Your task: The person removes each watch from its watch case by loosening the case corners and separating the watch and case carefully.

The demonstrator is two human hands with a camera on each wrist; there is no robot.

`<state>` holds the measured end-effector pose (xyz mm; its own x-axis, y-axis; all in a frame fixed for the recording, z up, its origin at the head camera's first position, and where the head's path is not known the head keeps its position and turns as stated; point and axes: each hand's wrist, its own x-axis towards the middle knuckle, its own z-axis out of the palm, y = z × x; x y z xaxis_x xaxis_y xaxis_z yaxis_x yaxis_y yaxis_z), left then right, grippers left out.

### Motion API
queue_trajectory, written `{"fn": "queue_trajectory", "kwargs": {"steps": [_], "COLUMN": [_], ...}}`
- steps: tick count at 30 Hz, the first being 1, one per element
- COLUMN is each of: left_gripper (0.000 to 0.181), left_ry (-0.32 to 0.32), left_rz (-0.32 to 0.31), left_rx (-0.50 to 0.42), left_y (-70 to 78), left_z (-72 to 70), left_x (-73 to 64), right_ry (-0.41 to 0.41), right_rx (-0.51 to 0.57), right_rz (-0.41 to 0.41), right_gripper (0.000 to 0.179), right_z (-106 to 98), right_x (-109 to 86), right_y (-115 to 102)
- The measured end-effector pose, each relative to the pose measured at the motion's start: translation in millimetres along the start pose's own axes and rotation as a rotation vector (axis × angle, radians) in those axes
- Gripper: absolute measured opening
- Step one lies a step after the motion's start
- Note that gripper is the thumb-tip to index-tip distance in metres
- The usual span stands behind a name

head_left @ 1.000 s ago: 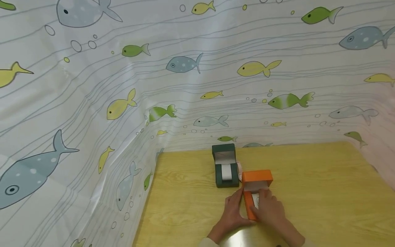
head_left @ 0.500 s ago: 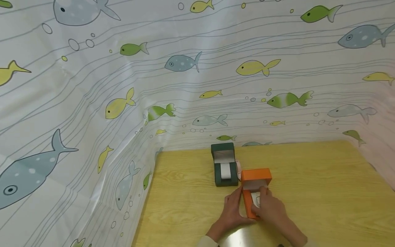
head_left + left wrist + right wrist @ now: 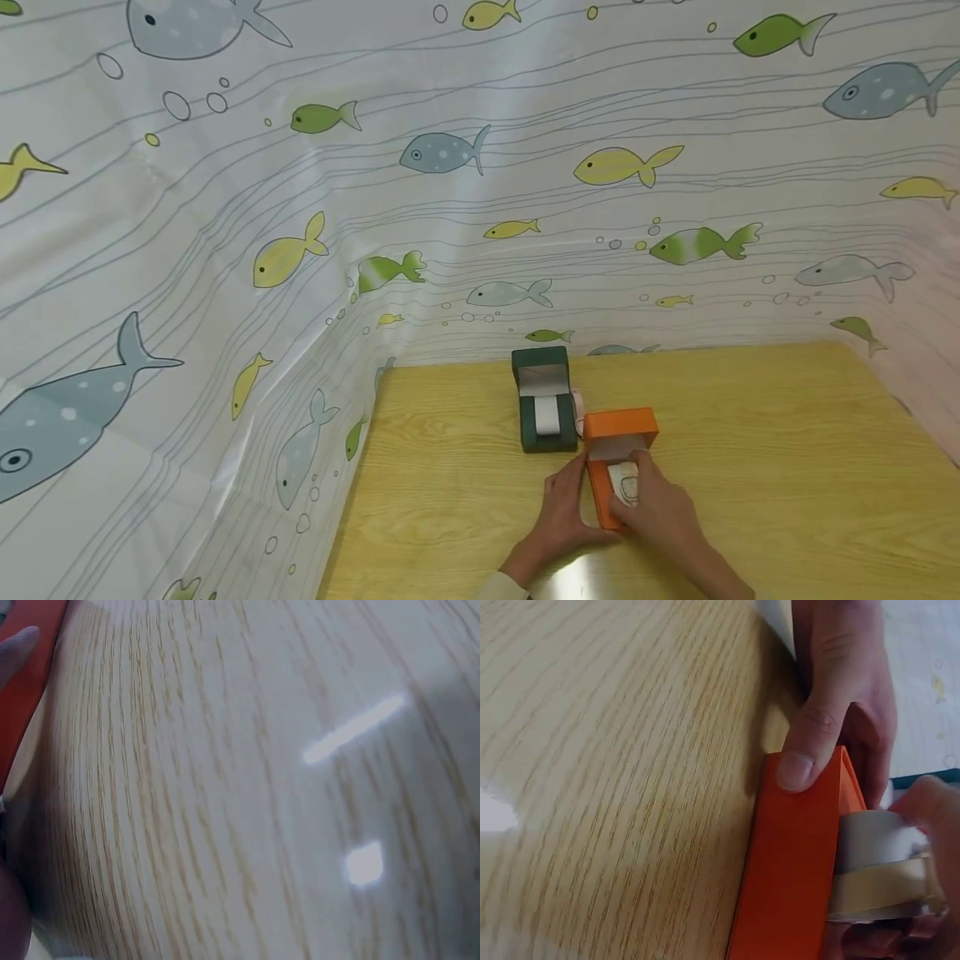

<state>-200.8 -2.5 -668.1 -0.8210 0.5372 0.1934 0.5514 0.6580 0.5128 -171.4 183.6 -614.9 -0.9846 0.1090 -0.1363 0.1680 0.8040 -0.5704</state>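
Note:
An orange watch box [image 3: 621, 423] stands with its lid raised in the head view. My left hand [image 3: 561, 508] holds its near left side, and the left thumb presses the front wall in the right wrist view. A pale cushion [image 3: 871, 836] carries a watch with a cream strap [image 3: 877, 886]. My right hand [image 3: 666, 508] grips this cushion between thumb and fingers, and part of it sticks up out of the box. The watch [image 3: 628, 487] faces up, partly covered by the right hand. Only a sliver of the box [image 3: 30, 667] shows in the left wrist view.
Behind and left of the orange box stands a green watch box [image 3: 529, 425], lid up, with a white cushion [image 3: 547, 415] inside. A pink band [image 3: 577, 402] lies against its right side. Fish-patterned sheeting [image 3: 450, 83] hangs around the wood-grain table [image 3: 750, 467].
The right hand has shifted slightly, and the cushion with the watch has come up in the box, so more of it shows. The left hand has kept its place on the box.

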Motion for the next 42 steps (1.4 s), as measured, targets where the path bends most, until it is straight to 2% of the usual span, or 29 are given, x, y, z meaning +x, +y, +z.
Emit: {"fn": "queue_trajectory", "kwargs": {"steps": [6,9,12,14,19,21,23,26,33,37,42], "left_gripper": [0.128,0.118,0.094,0.074,0.028,0.021,0.021,0.022,0.025,0.026,0.029], "left_ry": [-0.001,-0.034,-0.028,0.037,0.281,0.315,0.295,0.222,0.144,0.096,0.078], "left_rz": [0.012,0.001,-0.018,-0.024,-0.066,-0.088,-0.107,-0.116,-0.123,-0.121,-0.061], "left_rx": [-0.023,-0.134,-0.27,-0.335,-0.462,-0.556,-0.643,-0.729,-0.715,-0.787,-0.841], "left_y": [-0.1,-2.0,-4.9,-5.9,-0.5,4.5,10.3,18.7,29.8,32.6,32.8], "left_z": [-4.1,-7.2,-8.6,-7.5,-3.9,-5.9,-9.8,-16.8,-25.6,-26.7,-24.9], "left_x": [-0.7,-2.7,-6.8,-10.0,-13.6,-13.2,-11.9,-9.4,-6.6,-5.4,-5.8], "right_ry": [0.07,0.084,0.102,0.116,0.135,0.137,0.139,0.147,0.171,0.221,0.241], "right_rx": [0.046,0.057,0.069,0.074,0.081,0.073,0.068,0.069,0.103,0.081,0.105], "right_rz": [-0.044,-0.061,-0.079,-0.09,-0.108,-0.114,-0.12,-0.139,-0.202,-0.293,-0.463], "right_gripper": [0.07,0.068,0.067,0.067,0.066,0.066,0.065,0.066,0.066,0.065,0.068], "right_z": [-5,-8,-10,-10,-11,-12,-12,-13,-10,-5,-3], "right_x": [2.2,1.2,-1.8,-3.5,-8.0,-9.5,-10.6,-13.8,-20.6,-22.1,-23.1], "right_y": [-5,-8,-9,-10,-13,-14,-15,-15,-15,-10,2]}}
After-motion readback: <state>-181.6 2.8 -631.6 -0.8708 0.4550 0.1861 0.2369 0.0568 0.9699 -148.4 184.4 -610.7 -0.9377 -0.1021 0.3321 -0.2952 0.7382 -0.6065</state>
